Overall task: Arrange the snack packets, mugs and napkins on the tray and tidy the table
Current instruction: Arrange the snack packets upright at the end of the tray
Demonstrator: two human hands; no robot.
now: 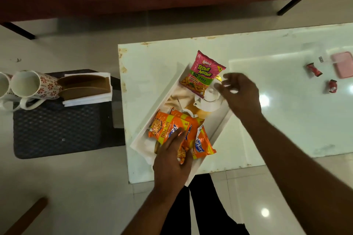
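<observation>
The left hand (172,160) is lying flat, fingers straight and close together, pressing down on the orange snack packets (166,129) at the lower end of the tray (162,102); it is curling around nothing. The packets are overlapping each other there, one of them poking over the tray's lower right rim.

The right hand (240,93) is hovering above the tray's right edge, right of centre in the frame, fingers loosely spread and slightly bent, blurred, gripping nothing. Just left of its fingertips the pink snack packet (202,70) is lying face up at the tray's upper end, its top reaching past the rim.

The white tray is sitting at a slant on the left part of the pale glossy worktop (286,120). Towards the right edge of the frame two small red wrappers (314,69) and a pink flat object (343,65) are lying on the worktop, well apart from the tray.

At the left of the frame, off the worktop, two flower-patterned mugs (32,86) are lying on their sides on a dark stool (57,129), touching a brown holder (84,86) with white napkins (87,99).
</observation>
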